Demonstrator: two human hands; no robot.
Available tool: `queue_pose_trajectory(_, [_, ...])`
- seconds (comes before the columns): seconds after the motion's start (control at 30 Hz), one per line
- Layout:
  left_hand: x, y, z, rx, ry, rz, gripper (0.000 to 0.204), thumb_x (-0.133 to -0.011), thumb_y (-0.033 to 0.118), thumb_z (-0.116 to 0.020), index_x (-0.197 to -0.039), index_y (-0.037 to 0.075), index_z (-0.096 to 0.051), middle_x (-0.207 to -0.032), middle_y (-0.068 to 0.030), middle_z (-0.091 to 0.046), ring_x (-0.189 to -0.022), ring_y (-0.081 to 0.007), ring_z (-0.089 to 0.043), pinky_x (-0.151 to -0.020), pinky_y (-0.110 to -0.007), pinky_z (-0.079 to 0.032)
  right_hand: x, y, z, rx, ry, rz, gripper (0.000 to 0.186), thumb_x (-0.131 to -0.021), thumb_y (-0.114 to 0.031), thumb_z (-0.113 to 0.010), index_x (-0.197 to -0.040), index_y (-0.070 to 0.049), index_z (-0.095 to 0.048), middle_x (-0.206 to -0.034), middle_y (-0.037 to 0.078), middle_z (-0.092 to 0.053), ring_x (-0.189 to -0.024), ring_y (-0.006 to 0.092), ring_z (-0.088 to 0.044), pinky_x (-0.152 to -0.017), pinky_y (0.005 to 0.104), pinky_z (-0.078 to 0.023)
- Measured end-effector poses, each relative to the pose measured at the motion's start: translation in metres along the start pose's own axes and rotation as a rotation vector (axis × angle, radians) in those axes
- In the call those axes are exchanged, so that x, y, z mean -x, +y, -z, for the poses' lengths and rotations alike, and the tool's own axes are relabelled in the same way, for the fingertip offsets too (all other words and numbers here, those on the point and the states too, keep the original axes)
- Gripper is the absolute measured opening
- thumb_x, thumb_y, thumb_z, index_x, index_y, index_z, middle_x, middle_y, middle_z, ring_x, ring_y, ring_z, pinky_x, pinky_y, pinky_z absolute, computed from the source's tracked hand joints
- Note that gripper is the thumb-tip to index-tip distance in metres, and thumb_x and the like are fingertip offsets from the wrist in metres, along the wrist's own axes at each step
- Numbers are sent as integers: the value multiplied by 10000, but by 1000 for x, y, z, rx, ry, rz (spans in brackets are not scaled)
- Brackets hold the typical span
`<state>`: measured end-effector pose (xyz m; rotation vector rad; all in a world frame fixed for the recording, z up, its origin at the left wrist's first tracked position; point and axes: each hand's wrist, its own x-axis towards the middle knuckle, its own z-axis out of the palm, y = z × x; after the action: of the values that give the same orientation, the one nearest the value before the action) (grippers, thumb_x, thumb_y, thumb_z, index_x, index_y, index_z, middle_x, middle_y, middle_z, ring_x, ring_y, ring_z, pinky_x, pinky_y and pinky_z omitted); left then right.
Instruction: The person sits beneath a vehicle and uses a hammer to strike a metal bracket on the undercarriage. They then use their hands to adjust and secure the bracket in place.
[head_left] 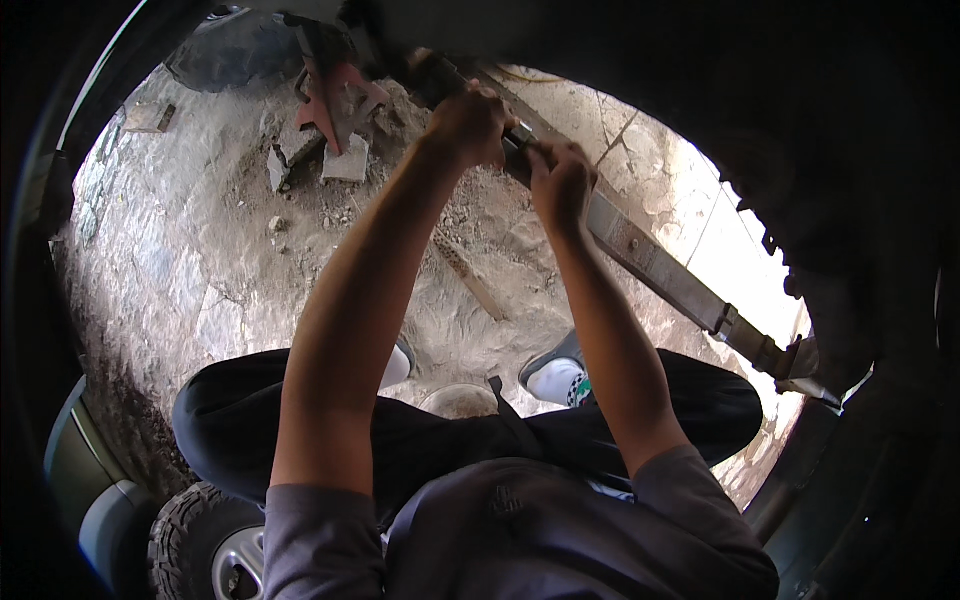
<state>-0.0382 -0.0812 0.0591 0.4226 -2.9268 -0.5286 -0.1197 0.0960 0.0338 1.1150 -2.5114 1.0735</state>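
Observation:
A long, flat metal leaf spring (645, 245) with clamps runs diagonally from the top middle down to the right. My left hand (470, 125) is closed round a dark part at its upper end, beside a short shiny metal piece (520, 133). Just below and to the right, my right hand (563, 178) is closed, gripping the same assembly next to that shiny piece. My fingertips are partly hidden, so exactly which part each hand holds is hard to tell.
A red jack stand (320, 105) stands among stone blocks (345, 160) at the upper left. A wooden strip (470, 275) lies on the rough ground. A tyre (180, 540) is at the lower left, a dark panel beside it. Dark vehicle bodywork surrounds the top and right.

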Motion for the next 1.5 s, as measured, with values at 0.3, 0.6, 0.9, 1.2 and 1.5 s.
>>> queue_pose_trajectory(0.3, [-1,2,9,29,-30,-6,703,-569,237,-962,-1243,132,-792,-1337,-66,-733,-1313,-248,-624,-1238,-435,-380,-6,-1,6,-107,-54,-40,125,-852,-161,-835,-967,-116,-816,-948,115,-712,-949,331,-682,-883,471,-488])
queue_pose_trajectory(0.6, [0,9,29,52,-110,24,733,-536,203,-986,-1241,132,-796,-1302,-65,-749,-1291,-265,-633,-1227,-418,-409,1,-9,10,-22,-33,71,125,-852,-122,-847,-976,-109,-832,-914,117,-743,-863,301,-732,-802,406,-557])
queue_pose_trajectory(0.9, [-1,9,18,71,-65,38,729,-533,209,-972,-1233,105,-796,-1311,-79,-743,-1270,-297,-636,-1173,-396,-464,7,-9,8,-18,-111,-104,132,-886,-248,-800,-967,-149,-834,-1002,121,-744,-1006,329,-704,-935,479,-459])
queue_pose_trajectory(1.2, [4,-8,12,71,-2,15,714,-560,195,-960,-1244,91,-787,-1324,-87,-733,-1309,-298,-616,-1204,-398,-428,15,-15,-2,-27,-29,-113,185,-869,-278,-841,-974,-126,-843,-919,123,-769,-901,308,-747,-878,425,-545])
queue_pose_trajectory(1.5, [3,2,16,32,-40,-20,715,-528,197,-955,-1221,106,-800,-1289,-55,-750,-1233,-296,-646,-1128,-406,-496,-2,3,4,-85,-103,-164,151,-869,-271,-808,-974,-175,-856,-1020,77,-767,-1029,296,-709,-993,490,-431])
